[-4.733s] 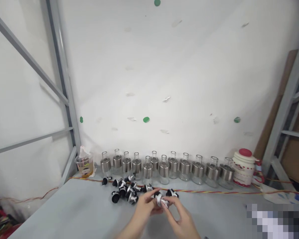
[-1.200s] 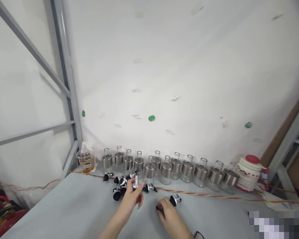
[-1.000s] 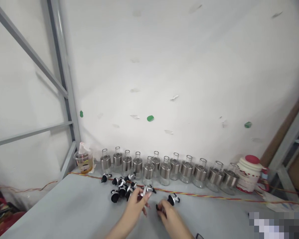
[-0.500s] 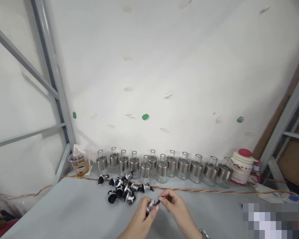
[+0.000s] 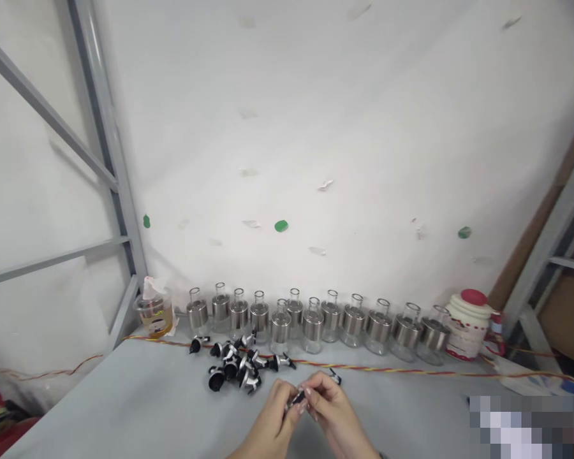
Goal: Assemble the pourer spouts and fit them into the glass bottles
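While both hands are brought together low in the middle of the view, a small black and silver pourer cap (image 5: 296,400) is pinched between their fingertips, just above the grey tabletop (image 5: 138,414). The left hand (image 5: 275,421) is curled, with thumb and forefinger closed on the near end of the cap; the right hand (image 5: 326,408) is likewise curled, its fingertips closed on the other end, so that the two hands are touching around it. How the cap's parts sit against each other cannot be told, since the fingers cover most of it.

Just behind the right hand a single black cap (image 5: 335,377) is seen lying on the tabletop, beside a red and yellow twisted cord (image 5: 411,371) that is laid across the surface from left to right. To the left of the hands, a loose heap of similar caps (image 5: 234,366) is spread near the cord. Further back, a row of glass bottles with steel sleeves (image 5: 310,319) is lined up against the white wall (image 5: 316,127), all upright and uncapped. At the left end of the row a plastic cup with yellowish liquid (image 5: 155,312) is placed, and at the right end a white jar with a red lid (image 5: 469,325). A grey metal frame (image 5: 105,159) is set at the left
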Demonstrator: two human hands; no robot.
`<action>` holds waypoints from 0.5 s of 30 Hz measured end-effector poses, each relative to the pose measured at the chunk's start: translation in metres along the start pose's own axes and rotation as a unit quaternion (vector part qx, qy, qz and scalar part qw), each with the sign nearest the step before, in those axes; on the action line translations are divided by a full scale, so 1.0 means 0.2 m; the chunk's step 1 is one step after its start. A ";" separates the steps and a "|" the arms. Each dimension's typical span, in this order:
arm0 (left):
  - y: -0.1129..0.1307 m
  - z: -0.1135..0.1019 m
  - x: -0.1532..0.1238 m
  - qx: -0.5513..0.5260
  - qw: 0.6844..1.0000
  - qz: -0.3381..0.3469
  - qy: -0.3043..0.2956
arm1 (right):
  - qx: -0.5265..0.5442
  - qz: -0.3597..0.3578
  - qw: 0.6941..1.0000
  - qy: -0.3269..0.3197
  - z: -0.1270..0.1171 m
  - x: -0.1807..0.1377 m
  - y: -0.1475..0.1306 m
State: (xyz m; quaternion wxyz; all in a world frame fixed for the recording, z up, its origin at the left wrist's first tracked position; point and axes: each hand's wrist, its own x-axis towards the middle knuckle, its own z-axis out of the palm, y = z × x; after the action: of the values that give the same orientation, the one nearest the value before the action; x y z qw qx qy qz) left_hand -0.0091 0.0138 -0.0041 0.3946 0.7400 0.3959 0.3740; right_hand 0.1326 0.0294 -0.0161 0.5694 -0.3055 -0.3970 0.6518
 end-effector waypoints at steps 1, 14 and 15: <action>0.00 0.00 0.00 0.002 1.000 0.006 -0.004 | 0.004 -0.002 1.000 -0.003 0.00 0.00 0.00; 0.03 0.04 -0.01 -0.075 0.997 -0.029 -0.015 | 0.018 0.003 0.999 -0.035 0.01 -0.03 -0.04; 0.03 0.04 -0.02 -0.076 0.997 -0.025 -0.015 | 0.015 0.005 0.999 -0.035 0.01 -0.03 -0.04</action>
State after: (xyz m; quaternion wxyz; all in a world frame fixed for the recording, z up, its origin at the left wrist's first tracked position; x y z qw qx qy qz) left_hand -0.0017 0.0067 -0.0033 0.4649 0.7034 0.3784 0.3819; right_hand 0.1355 0.0230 -0.0076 0.5568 -0.2760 -0.4051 0.6706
